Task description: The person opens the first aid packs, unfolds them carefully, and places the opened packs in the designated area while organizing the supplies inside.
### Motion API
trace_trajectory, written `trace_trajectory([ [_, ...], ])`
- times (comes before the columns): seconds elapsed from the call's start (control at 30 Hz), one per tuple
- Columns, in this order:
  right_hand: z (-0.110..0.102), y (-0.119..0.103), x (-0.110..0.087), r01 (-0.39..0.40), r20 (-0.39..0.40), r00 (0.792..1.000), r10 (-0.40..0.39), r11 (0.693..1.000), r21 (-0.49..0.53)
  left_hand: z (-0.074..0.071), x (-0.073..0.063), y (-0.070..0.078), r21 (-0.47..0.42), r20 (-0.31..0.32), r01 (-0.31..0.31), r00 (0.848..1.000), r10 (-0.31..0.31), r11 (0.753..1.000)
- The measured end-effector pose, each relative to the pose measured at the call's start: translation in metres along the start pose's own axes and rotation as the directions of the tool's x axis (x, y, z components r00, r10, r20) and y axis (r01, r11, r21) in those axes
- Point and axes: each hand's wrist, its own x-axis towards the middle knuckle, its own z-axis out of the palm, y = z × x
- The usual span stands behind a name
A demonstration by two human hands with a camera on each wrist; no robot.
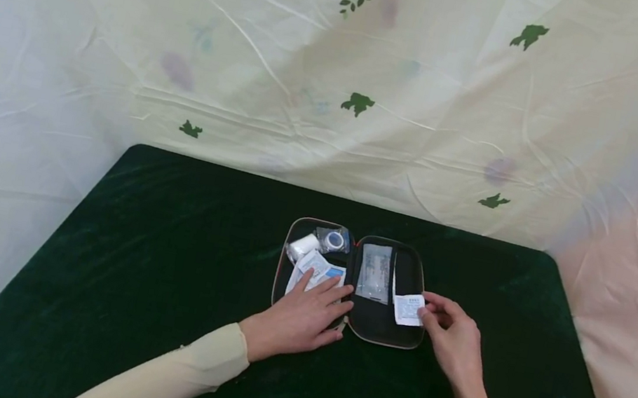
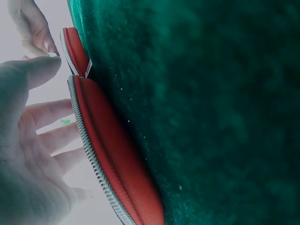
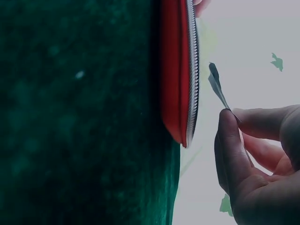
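A zippered case (image 1: 375, 330) lies spread flat on the table, black inside; its shell (image 2: 112, 136) looks red in the left wrist view. My right hand (image 1: 455, 333) pinches a small white printed packet (image 1: 407, 310) between thumb and fingers, over the case's right half. Seen edge-on in the right wrist view, that packet (image 3: 216, 82) is thin and slightly bent. My left hand (image 1: 301, 313) is spread over the left half, fingers extended across white and blue packets (image 1: 313, 266). Its palm partly hides what lies below.
In the left half sit a white roll (image 1: 302, 247) and a bagged tape roll (image 1: 334, 240). A clear sachet (image 1: 375, 273) is tucked into the right half. Dark green cloth covers the table (image 1: 167, 258); a pale leaf-patterned curtain (image 1: 286, 94) hangs behind it.
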Motion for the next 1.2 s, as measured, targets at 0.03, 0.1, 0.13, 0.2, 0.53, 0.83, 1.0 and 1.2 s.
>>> trace_trajectory([
  [0.03,0.000,0.001,-0.001,0.001,0.006,1.000,-0.001,1.000,-0.007,0.000,0.000,0.000,0.002,0.002,0.002,1.000,-0.002,1.000],
  [0.1,0.000,0.003,-0.001,0.008,0.016,1.000,-0.008,1.000,-0.025,0.000,0.000,0.000,0.001,0.006,0.004,1.000,-0.004,1.000],
  [0.13,0.000,0.004,-0.002,0.012,0.021,1.000,-0.011,0.999,-0.036,0.000,0.000,0.000,0.002,0.008,0.004,1.000,-0.005,1.000],
  [0.2,0.000,0.006,-0.003,0.022,0.034,0.999,-0.020,0.998,-0.054,0.000,0.000,0.000,0.000,0.014,0.006,1.000,-0.006,1.000],
  [0.53,0.005,0.006,-0.005,0.061,0.064,0.996,-0.056,0.995,-0.085,0.001,0.000,0.001,-0.005,0.034,0.004,0.999,-0.004,1.000],
  [0.83,0.007,0.005,-0.006,0.093,0.033,0.995,-0.089,0.985,-0.143,0.002,-0.001,0.001,-0.001,0.033,-0.001,0.999,0.001,1.000],
  [1.0,0.009,0.001,-0.006,0.088,0.058,0.995,-0.081,0.986,-0.140,0.003,-0.001,0.001,0.005,0.027,-0.006,1.000,0.006,1.000],
  [1.2,0.013,-0.003,-0.005,0.092,0.093,0.993,-0.079,0.986,-0.138,0.004,-0.001,0.001,0.008,0.024,-0.008,1.000,0.007,1.000],
])
